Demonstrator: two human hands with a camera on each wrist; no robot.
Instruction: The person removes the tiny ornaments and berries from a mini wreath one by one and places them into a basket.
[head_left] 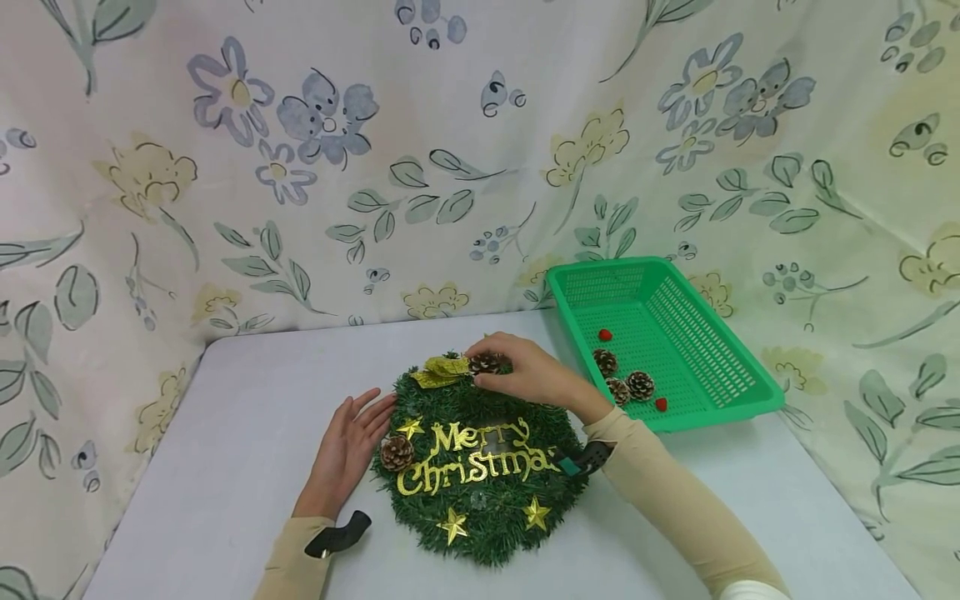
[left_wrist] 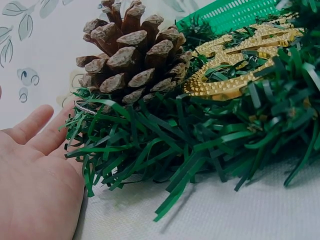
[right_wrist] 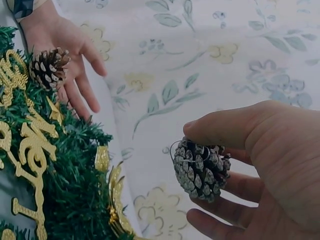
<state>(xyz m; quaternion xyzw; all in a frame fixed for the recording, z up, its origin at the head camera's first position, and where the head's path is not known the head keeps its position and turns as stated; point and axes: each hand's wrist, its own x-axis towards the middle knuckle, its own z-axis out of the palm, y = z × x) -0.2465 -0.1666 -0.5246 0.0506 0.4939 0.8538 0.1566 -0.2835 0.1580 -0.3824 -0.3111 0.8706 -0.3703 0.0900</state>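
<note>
A green tinsel wreath (head_left: 491, 546) lies flat on the table, with gold "Merry Christmas" lettering (head_left: 474, 468) across its middle. My right hand (head_left: 534, 377) holds a pine cone (right_wrist: 197, 172) between thumb and fingers, above the wreath's far edge; a thin wire loop shows on the cone. Just left of it sits a gold ribbon bow (head_left: 441, 372). My left hand (head_left: 347, 450) lies palm up with fingers extended at the wreath's left edge, its fingertips partly behind the greenery. Beside those fingers, another pine cone (left_wrist: 132, 62) sits on the wreath. Gold stars (head_left: 453, 525) decorate the front.
To the right stands a green plastic basket (head_left: 712, 346) with several pine cones (head_left: 641, 385) and small red pieces (head_left: 605, 335) in it. A floral curtain (head_left: 450, 125) hangs behind the white-covered table (head_left: 262, 400).
</note>
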